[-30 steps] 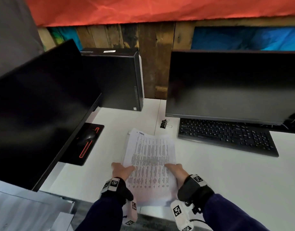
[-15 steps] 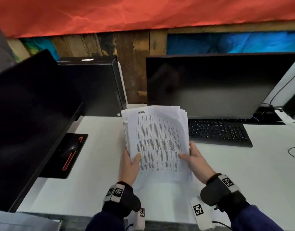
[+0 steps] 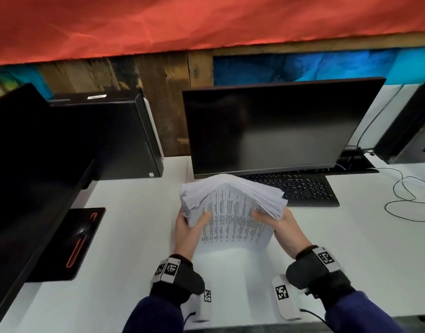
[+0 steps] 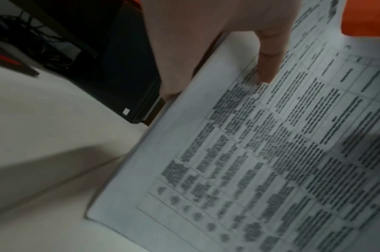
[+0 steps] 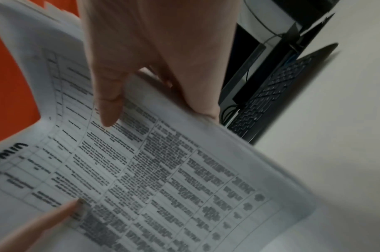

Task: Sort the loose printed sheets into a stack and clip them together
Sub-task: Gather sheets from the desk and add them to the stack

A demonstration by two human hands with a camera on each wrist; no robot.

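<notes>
Squaring step in hand: sheets [image 3: 233, 212] gathered into one thick stack, held upright-ish with the bottom edge resting on the surface [image 3: 134, 236] at about 6 o'clock of the monitor [image 3: 278, 126], just in front of the keyboard [image 3: 300, 186]. Left hand [image 3: 191, 228] gripping the stack's left edge, thumb [image 4: 268, 68] on the printed face, fingers behind. Right hand [image 3: 282, 224] gripping the right edge likewise, thumb [image 5: 109, 109] on the page. Top of the stack flopped back and fanned, edges plainly uneven, so stacking judged unfinished. Next move likely: tapping the bottom edge on the surface, loosening the grip a little so the sheets drop flush, then tapping a side edge. Clipping not yet begun; no clip visible here, possibly hidden behind the stack, so locating one comes after squaring, with one hand freed and the other pinching the stack tight.
</notes>
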